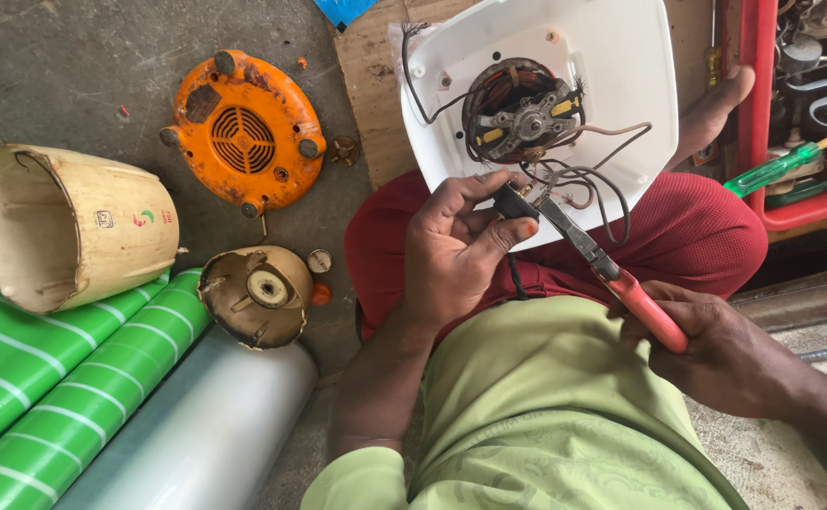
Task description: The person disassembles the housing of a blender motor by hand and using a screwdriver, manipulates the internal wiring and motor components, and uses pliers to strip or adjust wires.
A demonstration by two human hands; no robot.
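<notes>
Workpiece: white plastic appliance housing (612,57) with an exposed copper-wound motor (519,111), resting on the lap over the red trousers (706,231).
Part in hand: small black component (512,201) on the dark wire bundle (583,179), just below the motor.
Left hand (451,250): fingers curled shut, pinching the black component between thumb and fingertips.
Right hand (716,354): closed round the handles of red-handled long-nose pliers (612,274); the tips meet the component.
Technique: judged best done by steadying the component near the housing, gripping only the wire end, and pulling without straining the motor leads.
Left of the housing: round orange slotted plastic base (243,127), cream plastic jar (64,227), brown domed cap (257,295), green-striped rolls (45,397).
Right of the housing: red tool tray (758,113), green-handled screwdriver (772,170).
</notes>
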